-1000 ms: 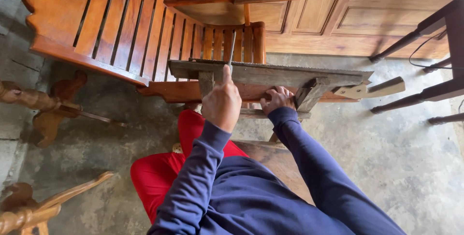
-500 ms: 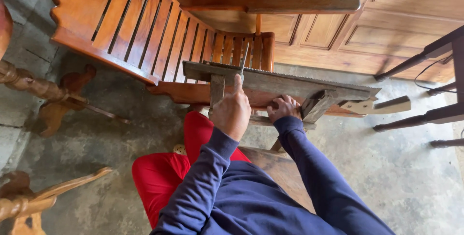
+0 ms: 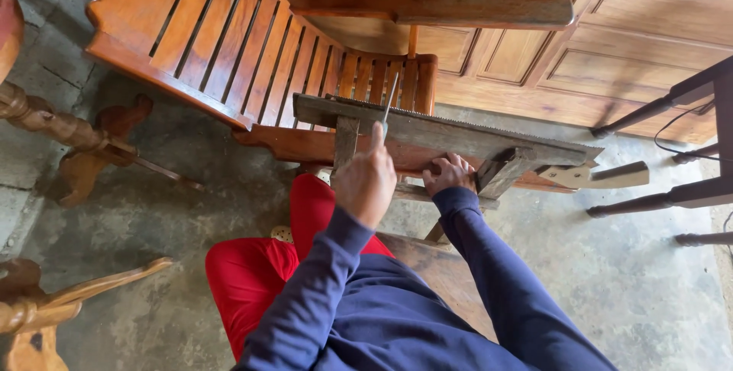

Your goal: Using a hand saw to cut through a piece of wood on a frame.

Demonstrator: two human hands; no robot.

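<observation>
A saw blade [image 3: 489, 128] is clamped teeth-up between grey wooden boards [image 3: 427, 136], its pale handle [image 3: 592, 176] sticking out on the right. My left hand [image 3: 366, 182] is shut on a thin metal file [image 3: 389, 104] that rests across the saw teeth near the clamp's left end. My right hand [image 3: 449, 176] grips the front of the wooden clamp just below the blade. Both arms wear dark blue sleeves, and my red trousers [image 3: 267, 272] show below.
An orange slatted wooden chair [image 3: 229, 43] lies tipped behind the clamp, in front of a panelled wooden wall [image 3: 626, 35]. Carved wooden legs [image 3: 53, 123] stand at the left and dark furniture legs [image 3: 672, 195] at the right, on a concrete floor [image 3: 641, 287].
The view has shifted slightly down and right. My left hand with the file stays at the saw teeth, moving only a little; my right hand keeps its grip on the clamp.
</observation>
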